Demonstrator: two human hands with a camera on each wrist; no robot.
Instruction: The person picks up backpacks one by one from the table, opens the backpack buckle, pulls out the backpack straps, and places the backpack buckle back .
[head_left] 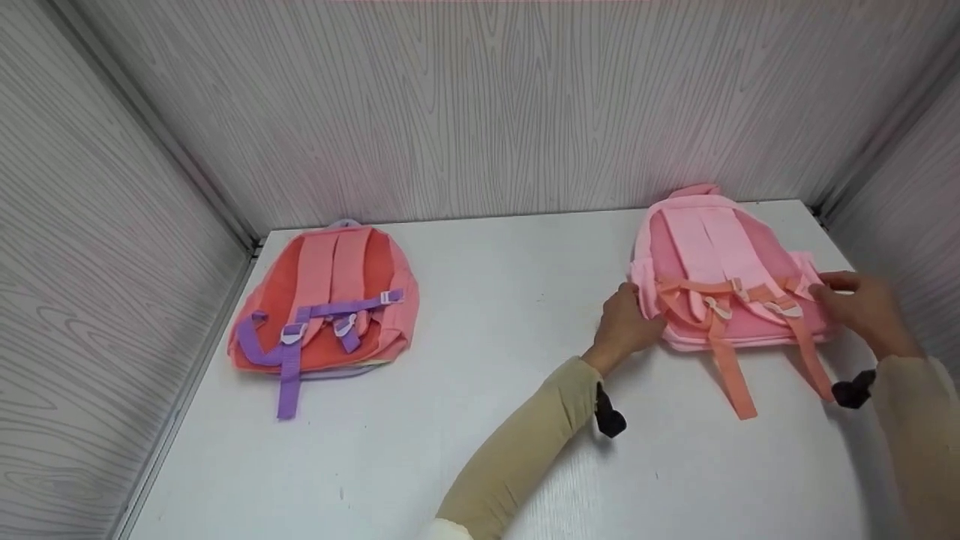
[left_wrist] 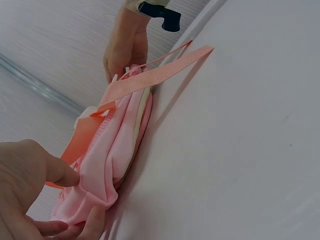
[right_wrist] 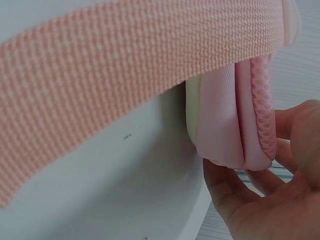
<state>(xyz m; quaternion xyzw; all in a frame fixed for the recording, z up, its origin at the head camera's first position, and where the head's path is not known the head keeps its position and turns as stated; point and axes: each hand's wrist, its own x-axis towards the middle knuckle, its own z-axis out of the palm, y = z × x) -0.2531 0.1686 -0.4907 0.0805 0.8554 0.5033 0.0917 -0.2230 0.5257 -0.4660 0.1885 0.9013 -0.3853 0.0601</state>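
Note:
A light pink backpack (head_left: 701,240) lies at the right of the table, its straps facing up and two orange strap ends hanging toward the front. My left hand (head_left: 628,322) grips its left lower side; in the left wrist view the thumb and fingers of that hand (left_wrist: 30,190) pinch the pink fabric (left_wrist: 95,185). On the opposite side, my right hand (head_left: 862,304) holds the right lower edge. The right wrist view shows the fingers of my right hand (right_wrist: 280,190) around the bag's end (right_wrist: 220,120), with an orange strap (right_wrist: 135,65) crossing in front.
A coral backpack (head_left: 315,262) with purple straps (head_left: 289,375) lies at the left of the white table (head_left: 480,315). Grey wood-patterned panels (head_left: 480,105) stand behind and at both sides. Dark pieces hang from both cuffs.

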